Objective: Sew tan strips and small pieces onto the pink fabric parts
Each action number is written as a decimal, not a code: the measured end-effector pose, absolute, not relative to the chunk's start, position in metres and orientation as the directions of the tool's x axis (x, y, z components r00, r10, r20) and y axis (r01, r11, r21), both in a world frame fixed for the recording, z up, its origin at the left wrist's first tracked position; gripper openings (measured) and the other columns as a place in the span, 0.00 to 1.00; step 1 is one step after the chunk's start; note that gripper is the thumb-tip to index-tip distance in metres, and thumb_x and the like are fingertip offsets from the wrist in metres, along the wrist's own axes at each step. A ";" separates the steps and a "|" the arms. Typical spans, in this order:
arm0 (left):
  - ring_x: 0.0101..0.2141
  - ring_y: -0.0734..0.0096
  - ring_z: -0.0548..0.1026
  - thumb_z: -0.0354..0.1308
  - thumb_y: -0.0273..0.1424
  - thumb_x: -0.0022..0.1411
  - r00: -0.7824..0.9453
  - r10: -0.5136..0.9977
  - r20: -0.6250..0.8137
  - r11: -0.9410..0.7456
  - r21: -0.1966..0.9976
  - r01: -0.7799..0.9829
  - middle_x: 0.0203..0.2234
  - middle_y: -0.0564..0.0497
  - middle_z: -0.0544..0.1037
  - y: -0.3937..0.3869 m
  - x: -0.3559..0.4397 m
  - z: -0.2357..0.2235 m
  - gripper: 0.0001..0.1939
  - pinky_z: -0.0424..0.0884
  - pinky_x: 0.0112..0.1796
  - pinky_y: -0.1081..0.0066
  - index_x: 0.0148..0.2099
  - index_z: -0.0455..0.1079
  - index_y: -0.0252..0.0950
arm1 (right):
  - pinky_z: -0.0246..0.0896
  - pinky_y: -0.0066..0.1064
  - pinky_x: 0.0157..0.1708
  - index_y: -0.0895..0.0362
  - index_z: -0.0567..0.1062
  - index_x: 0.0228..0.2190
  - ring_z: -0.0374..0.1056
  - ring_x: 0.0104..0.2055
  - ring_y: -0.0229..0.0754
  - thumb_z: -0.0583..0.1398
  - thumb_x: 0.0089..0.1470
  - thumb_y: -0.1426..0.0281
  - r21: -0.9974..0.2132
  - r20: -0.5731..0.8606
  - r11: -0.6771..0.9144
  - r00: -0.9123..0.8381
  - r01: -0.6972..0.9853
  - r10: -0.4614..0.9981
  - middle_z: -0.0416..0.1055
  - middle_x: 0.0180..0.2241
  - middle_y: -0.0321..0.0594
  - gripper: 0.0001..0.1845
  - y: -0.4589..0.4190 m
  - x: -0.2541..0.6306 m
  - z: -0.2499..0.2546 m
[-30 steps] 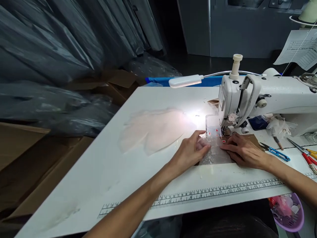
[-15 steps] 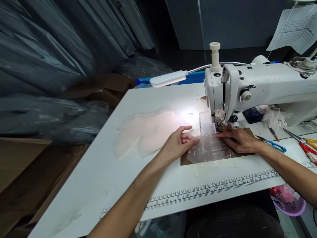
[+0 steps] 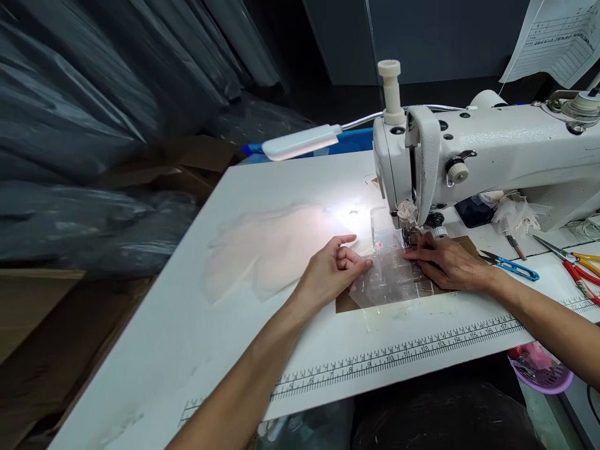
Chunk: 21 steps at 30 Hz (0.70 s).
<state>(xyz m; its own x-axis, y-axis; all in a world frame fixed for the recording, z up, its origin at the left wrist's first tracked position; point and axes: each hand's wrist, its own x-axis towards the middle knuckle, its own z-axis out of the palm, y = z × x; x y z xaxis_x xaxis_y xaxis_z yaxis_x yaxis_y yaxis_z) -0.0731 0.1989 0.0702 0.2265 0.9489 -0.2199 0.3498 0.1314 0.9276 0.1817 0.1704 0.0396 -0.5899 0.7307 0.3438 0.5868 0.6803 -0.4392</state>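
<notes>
A white sewing machine [image 3: 478, 147] stands at the right, its presser foot [image 3: 409, 236] low over a sheer, pale piece of fabric [image 3: 387, 284]. Small red marks show through the fabric near the foot. My left hand [image 3: 334, 270] pinches the fabric's left edge between thumb and curled fingers, the index finger stretched out. Close to the right of the foot, my right hand [image 3: 447, 264] has its fingertips together on the fabric. Beneath lies a brown sheet [image 3: 349, 304], partly covered. A clear plate [image 3: 380, 219] is beside the foot.
Pale pink sheer pieces [image 3: 281, 250] lie on the white table [image 3: 178, 344]. Blue thread snips [image 3: 513, 267] and red-handled scissors [image 3: 579, 275] rest at the right. A lamp [image 3: 302, 142] hangs over the table. A ruler strip [image 3: 375, 365] runs along the front edge; below is a purple basket [image 3: 546, 378].
The view has shifted, so the machine appears further left. My left hand has moved left, away from the foot, uncovering more fabric and brown sheet. My right hand stays near the foot.
</notes>
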 end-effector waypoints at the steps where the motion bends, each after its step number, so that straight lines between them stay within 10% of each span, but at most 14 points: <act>1: 0.16 0.77 0.68 0.71 0.44 0.41 0.225 0.948 -0.224 0.136 0.927 0.348 0.21 0.59 0.73 0.199 -0.073 0.070 0.39 0.64 0.17 0.75 0.51 0.62 0.34 | 0.68 0.44 0.43 0.60 0.75 0.50 0.65 0.44 0.48 0.52 0.63 0.72 -0.456 0.341 0.674 -0.586 0.581 0.735 0.68 0.41 0.51 0.18 0.170 0.182 0.040; 21: 0.16 0.75 0.70 0.72 0.41 0.41 0.224 0.931 -0.289 0.202 0.917 0.344 0.21 0.58 0.74 0.203 -0.077 0.071 0.37 0.66 0.18 0.73 0.51 0.64 0.33 | 0.68 0.41 0.44 0.56 0.75 0.50 0.67 0.42 0.44 0.52 0.62 0.74 -0.575 0.284 0.640 -0.609 0.510 0.741 0.69 0.41 0.48 0.18 0.171 0.189 0.049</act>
<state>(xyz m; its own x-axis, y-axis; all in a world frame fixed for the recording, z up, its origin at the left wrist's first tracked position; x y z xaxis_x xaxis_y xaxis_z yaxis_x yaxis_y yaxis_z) -0.0770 0.2027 0.0710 0.2239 0.9308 -0.2891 0.3440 0.2020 0.9170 0.1885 0.1713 0.0493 -0.6091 0.7405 0.2840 0.5097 0.6398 -0.5752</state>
